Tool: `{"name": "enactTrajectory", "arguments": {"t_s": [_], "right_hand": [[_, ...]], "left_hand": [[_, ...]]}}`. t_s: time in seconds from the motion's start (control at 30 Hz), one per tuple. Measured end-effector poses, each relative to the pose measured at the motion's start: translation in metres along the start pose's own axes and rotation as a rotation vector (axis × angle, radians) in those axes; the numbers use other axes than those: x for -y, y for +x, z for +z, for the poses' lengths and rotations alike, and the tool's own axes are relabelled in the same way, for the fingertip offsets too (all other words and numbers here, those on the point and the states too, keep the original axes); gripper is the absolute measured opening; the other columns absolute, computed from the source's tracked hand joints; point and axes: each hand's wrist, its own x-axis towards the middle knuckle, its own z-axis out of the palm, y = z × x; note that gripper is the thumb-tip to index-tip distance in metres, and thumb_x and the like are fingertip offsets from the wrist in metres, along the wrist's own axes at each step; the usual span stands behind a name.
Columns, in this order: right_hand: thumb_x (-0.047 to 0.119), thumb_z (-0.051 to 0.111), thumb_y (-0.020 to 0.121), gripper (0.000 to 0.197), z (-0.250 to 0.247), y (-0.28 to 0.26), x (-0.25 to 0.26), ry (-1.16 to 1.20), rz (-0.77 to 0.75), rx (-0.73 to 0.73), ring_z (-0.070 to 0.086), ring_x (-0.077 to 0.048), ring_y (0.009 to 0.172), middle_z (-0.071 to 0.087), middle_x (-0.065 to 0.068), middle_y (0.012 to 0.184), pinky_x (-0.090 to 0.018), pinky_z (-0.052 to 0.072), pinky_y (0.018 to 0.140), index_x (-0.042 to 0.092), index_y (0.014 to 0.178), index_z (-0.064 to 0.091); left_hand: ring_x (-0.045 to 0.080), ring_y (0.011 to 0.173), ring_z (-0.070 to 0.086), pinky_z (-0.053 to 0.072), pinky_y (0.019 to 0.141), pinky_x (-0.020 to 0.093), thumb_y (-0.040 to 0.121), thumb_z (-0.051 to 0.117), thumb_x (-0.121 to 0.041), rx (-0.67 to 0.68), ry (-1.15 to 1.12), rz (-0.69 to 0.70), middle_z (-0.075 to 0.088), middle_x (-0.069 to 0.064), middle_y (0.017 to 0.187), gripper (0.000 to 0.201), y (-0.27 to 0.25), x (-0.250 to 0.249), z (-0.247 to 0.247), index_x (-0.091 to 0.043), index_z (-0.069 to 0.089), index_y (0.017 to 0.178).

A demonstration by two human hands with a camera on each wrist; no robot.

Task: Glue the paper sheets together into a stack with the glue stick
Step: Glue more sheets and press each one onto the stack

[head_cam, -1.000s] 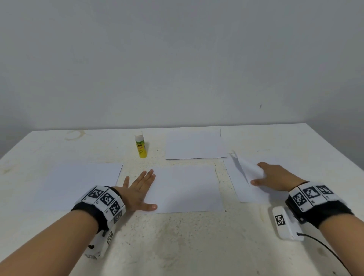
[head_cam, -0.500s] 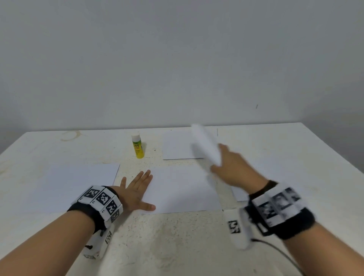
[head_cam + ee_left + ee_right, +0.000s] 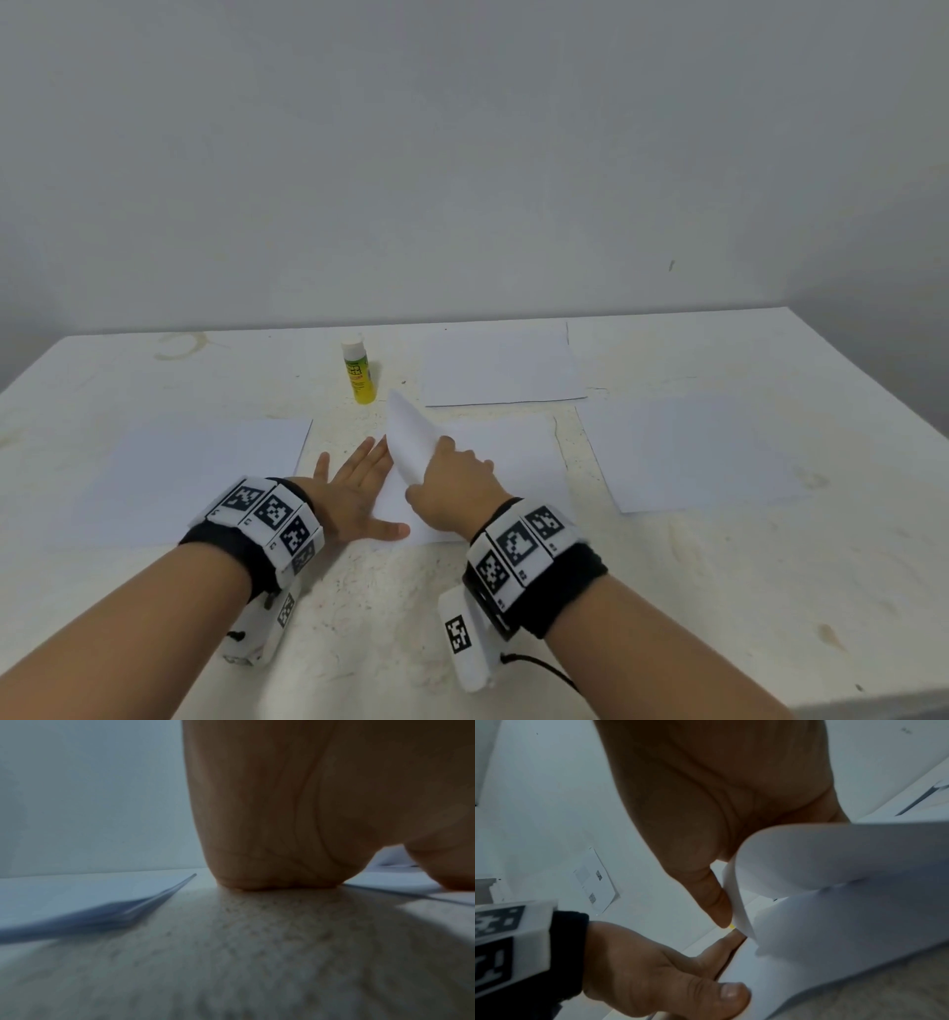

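My left hand (image 3: 359, 488) lies flat with straight fingers on the left edge of the middle paper sheet (image 3: 518, 457). My right hand (image 3: 452, 488) pinches a curled white sheet (image 3: 408, 442) and holds it over the middle sheet, just beside the left fingers. In the right wrist view the thumb presses the bent held sheet (image 3: 834, 862) against the fingers, with the left hand (image 3: 654, 973) below. The yellow glue stick (image 3: 357, 372) with a white cap stands upright at the back, untouched.
More white sheets lie on the white table (image 3: 462, 642): one at the left (image 3: 205, 473), one at the back (image 3: 503, 370), one at the right (image 3: 693, 452). A wall rises right behind the table. The table's right edge falls off at the far right.
My right hand lifted a sheet from the right pile and carried it left, to above the middle sheet. The left hand stayed flat in place.
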Motion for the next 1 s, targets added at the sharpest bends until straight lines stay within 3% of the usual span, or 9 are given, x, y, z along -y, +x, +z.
{"name": "enactTrajectory", "arguments": {"t_s": [0.37, 0.43, 0.5, 0.57, 0.63, 0.73, 0.8, 0.9, 1.0], "right_hand": [[0.032, 0.052, 0.091, 0.062, 0.001, -0.013, -0.004, 0.01, 0.046, 0.023, 0.023, -0.04, 0.136, 0.032, -0.021, 0.141, -0.049, 0.032, 0.108, 0.007, 0.141, 0.023], [0.033, 0.054, 0.091, 0.066, 0.0, -0.014, -0.002, 0.009, 0.058, 0.027, 0.019, -0.04, 0.138, 0.028, -0.021, 0.146, -0.051, 0.031, 0.109, 0.008, 0.143, 0.021], [0.034, 0.055, 0.091, 0.069, -0.001, -0.014, 0.001, 0.003, 0.067, 0.031, 0.018, -0.04, 0.139, 0.026, -0.02, 0.148, -0.051, 0.03, 0.11, 0.008, 0.145, 0.02], [0.035, 0.055, 0.092, 0.07, -0.002, -0.014, 0.002, 0.001, 0.07, 0.033, 0.017, -0.04, 0.14, 0.025, -0.02, 0.148, -0.051, 0.03, 0.11, 0.008, 0.145, 0.019], [0.034, 0.055, 0.092, 0.07, -0.002, -0.014, 0.002, 0.003, 0.073, 0.035, 0.016, -0.04, 0.14, 0.024, -0.02, 0.149, -0.051, 0.029, 0.111, 0.009, 0.145, 0.019], [0.034, 0.055, 0.091, 0.07, -0.002, -0.015, 0.002, 0.011, 0.076, 0.036, 0.014, -0.039, 0.141, 0.023, -0.02, 0.15, -0.051, 0.028, 0.112, 0.009, 0.145, 0.019], [0.036, 0.055, 0.092, 0.072, -0.002, -0.015, 0.002, 0.013, 0.076, 0.04, 0.013, -0.04, 0.142, 0.022, -0.02, 0.151, -0.051, 0.027, 0.112, 0.009, 0.146, 0.018], [0.041, 0.054, 0.092, 0.076, -0.004, -0.015, 0.003, 0.006, 0.069, 0.05, 0.011, -0.04, 0.142, 0.02, -0.021, 0.152, -0.051, 0.025, 0.113, 0.008, 0.148, 0.014], [0.042, 0.054, 0.092, 0.078, -0.005, -0.015, 0.004, -0.001, 0.075, 0.058, 0.008, -0.04, 0.144, 0.017, -0.021, 0.154, -0.051, 0.023, 0.114, 0.008, 0.149, 0.012]], "left_hand": [[0.016, 0.14, -0.032, -0.013, 0.114, 0.054, 0.008, -0.007, -0.103, 0.024, 0.044, -0.003, -0.039, -0.002, 0.15, 0.164, 0.002, 0.0, -0.002, -0.014, -0.032, 0.144], [0.017, 0.14, -0.032, -0.013, 0.115, 0.055, 0.041, 0.009, -0.104, 0.024, 0.046, -0.027, -0.04, -0.004, 0.148, 0.143, 0.001, -0.001, -0.002, -0.014, -0.031, 0.145], [0.017, 0.141, -0.032, -0.012, 0.115, 0.054, 0.082, 0.03, -0.08, 0.001, 0.031, -0.048, -0.037, 0.001, 0.151, 0.11, -0.001, -0.002, 0.001, -0.013, -0.03, 0.145], [0.017, 0.141, -0.032, -0.012, 0.115, 0.053, 0.09, 0.035, -0.068, -0.011, 0.006, -0.063, -0.035, 0.002, 0.153, 0.102, -0.001, -0.002, 0.003, -0.012, -0.03, 0.145], [0.017, 0.141, -0.031, -0.011, 0.116, 0.054, 0.084, 0.033, -0.076, -0.005, 0.006, -0.07, -0.035, 0.002, 0.153, 0.108, -0.001, -0.001, 0.003, -0.013, -0.03, 0.145], [0.016, 0.141, -0.031, -0.011, 0.116, 0.054, 0.058, 0.019, -0.098, 0.019, 0.031, -0.057, -0.038, -0.002, 0.149, 0.131, -0.001, -0.001, 0.001, -0.013, -0.029, 0.145], [0.017, 0.141, -0.032, -0.011, 0.115, 0.055, 0.054, 0.014, -0.1, 0.023, 0.034, -0.033, -0.037, 0.0, 0.151, 0.133, -0.003, -0.002, -0.001, -0.013, -0.03, 0.145], [0.017, 0.14, -0.032, -0.012, 0.115, 0.053, 0.008, -0.008, -0.102, 0.032, 0.042, -0.014, -0.036, 0.001, 0.152, 0.165, -0.002, -0.002, -0.003, -0.015, -0.03, 0.145], [0.016, 0.141, -0.031, -0.011, 0.115, 0.054, 0.002, -0.01, -0.101, 0.022, 0.038, -0.017, -0.035, 0.002, 0.153, 0.169, -0.002, -0.001, -0.002, -0.015, -0.029, 0.146]]}}
